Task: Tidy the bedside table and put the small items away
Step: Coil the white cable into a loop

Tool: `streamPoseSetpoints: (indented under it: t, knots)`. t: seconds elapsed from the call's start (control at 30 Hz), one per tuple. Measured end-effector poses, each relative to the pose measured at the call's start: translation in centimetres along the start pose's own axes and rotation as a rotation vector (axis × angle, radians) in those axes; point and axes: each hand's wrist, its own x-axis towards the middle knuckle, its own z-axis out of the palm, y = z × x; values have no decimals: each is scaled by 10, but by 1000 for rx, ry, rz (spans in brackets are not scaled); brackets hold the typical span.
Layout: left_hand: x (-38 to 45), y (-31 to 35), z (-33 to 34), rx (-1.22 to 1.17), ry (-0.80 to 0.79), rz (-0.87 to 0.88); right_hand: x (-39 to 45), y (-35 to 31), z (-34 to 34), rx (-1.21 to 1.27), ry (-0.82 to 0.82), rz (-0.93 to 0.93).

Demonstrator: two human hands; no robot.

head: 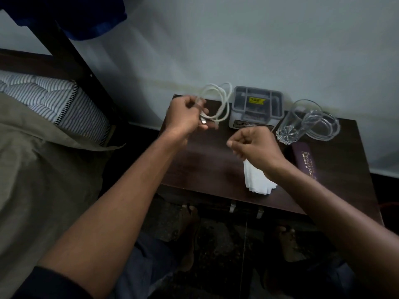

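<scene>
Head view, looking down at dark bedside table (194, 165). Left hand (185, 117) grips coiled white cable (218, 102), held above table's back-left corner, prob. keeping loops together for storing. Right hand (252, 145) curled in loose fist, seems empty, over white papers (257, 180). Grey organiser box (257, 108) at back by wall, likely cable's destination. Glass tumbler (295, 124), spectacle case (304, 162) at right.

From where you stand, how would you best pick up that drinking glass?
Probably grip the drinking glass round its middle, coming from the front with the right hand: it stands upright, the glass dish is close behind it, and the grey box is on its left.
</scene>
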Motion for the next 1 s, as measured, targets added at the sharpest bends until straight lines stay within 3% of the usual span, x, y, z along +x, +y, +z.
streamPoseSetpoints:
  t: [0.1,0.27,0.4,0.53,0.83,1.0]
  knots:
    - [15,1,-22,62,106,-26,-3,9,3,-107,-7,121]
    - [4,0,-16,111,-272,-123,-1,-2,15,239,-88,29]
    - [-3,1,-1,120,-376,-144,2,-12,24,433,-112,-13]
    - [1,0,-2,146,-276,-118,1,-11,25,383,-55,15]
    - [34,-25,-8,236,41,-79,-1,-1,22,184,-99,200]
    - [48,-45,9,173,163,-128,7,-4,19,160,-19,212]
